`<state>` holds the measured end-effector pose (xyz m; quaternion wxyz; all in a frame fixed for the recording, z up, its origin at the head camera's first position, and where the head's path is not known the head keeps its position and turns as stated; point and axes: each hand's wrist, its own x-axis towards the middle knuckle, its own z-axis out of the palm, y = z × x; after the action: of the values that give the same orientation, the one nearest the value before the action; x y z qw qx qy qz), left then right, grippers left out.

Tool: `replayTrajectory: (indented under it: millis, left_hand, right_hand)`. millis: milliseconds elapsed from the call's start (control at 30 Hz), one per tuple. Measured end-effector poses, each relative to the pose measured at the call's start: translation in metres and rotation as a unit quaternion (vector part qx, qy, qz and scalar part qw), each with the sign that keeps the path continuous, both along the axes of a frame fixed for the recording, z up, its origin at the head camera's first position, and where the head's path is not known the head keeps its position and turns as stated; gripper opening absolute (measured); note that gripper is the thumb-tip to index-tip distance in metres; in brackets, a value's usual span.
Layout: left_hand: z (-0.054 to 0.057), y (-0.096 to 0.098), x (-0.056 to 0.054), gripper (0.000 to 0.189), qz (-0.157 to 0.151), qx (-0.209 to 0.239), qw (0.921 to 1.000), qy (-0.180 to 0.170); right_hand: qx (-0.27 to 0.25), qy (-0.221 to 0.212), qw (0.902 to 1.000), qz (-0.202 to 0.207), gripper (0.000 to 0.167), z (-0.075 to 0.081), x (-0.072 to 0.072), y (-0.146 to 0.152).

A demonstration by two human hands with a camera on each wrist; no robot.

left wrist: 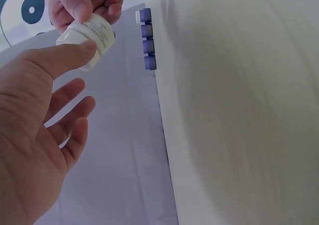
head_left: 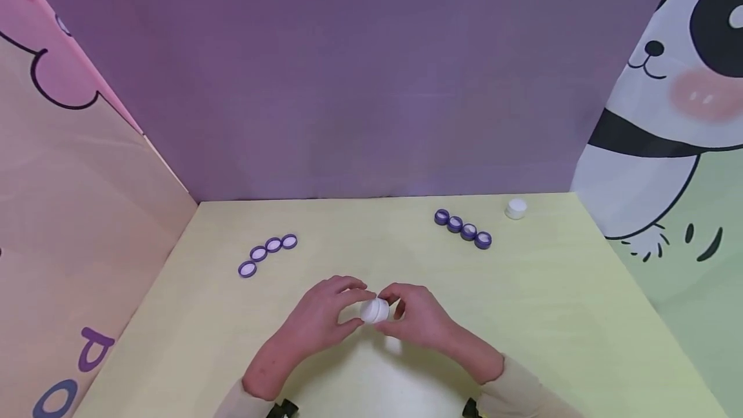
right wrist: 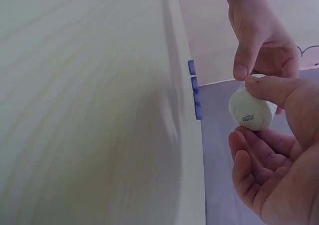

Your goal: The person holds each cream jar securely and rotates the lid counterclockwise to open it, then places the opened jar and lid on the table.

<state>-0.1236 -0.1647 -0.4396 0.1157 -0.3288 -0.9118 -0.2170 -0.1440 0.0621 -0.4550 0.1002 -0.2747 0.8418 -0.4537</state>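
Above the middle of the table, both hands hold a small white bottle (head_left: 374,310) tilted on its side. My left hand (head_left: 326,316) pinches its cap end between thumb and fingers; in the left wrist view the thumb (left wrist: 75,57) lies across the cap. My right hand (head_left: 419,316) grips the other end by its thumb and fingers. Small print shows on the bottle's side (left wrist: 102,33) in the left wrist view. The right wrist view shows its round base (right wrist: 249,110) with stamped lettering. Whether the cap is loose I cannot tell.
Several small purple-rimmed round pieces (head_left: 258,253) with pale tops form a slanting row at left. A similar row of purple pieces (head_left: 469,231) stands at back right. Another white round container (head_left: 515,208) is near the back right edge. A purple wall (head_left: 371,82) rises behind the table (head_left: 557,315).
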Motion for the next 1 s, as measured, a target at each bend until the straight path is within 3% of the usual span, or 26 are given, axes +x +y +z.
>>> replayTrajectory:
  millis: [167,400,633,767,1000]
  left_hand:
    - [-0.001,0.000,-0.002,0.040,-0.001,-0.003,0.9998,-0.021]
    - [-0.002,0.002,-0.003,0.041,0.021,-0.032,0.9978,-0.054]
    - [-0.003,0.007,-0.001,0.051,0.016,-0.001,0.9924,-0.122]
    - [-0.003,0.008,-0.001,0.038,0.007,0.010,0.9937,-0.111]
    - [-0.003,0.005,-0.003,0.035,0.030,0.015,0.9934,-0.110]
  right_hand:
    - [0.004,-0.009,0.9999,0.001,0.031,-0.001,0.001,0.000]
    - [0.009,-0.011,0.9999,0.002,0.029,-0.002,0.000,0.002]
    - [0.010,-0.020,0.9998,0.003,0.029,-0.004,0.001,0.005]
    - [0.012,-0.018,0.9998,0.006,0.028,-0.005,0.001,0.007]
    - [0.020,-0.021,0.9996,-0.002,0.028,-0.008,0.000,0.012]
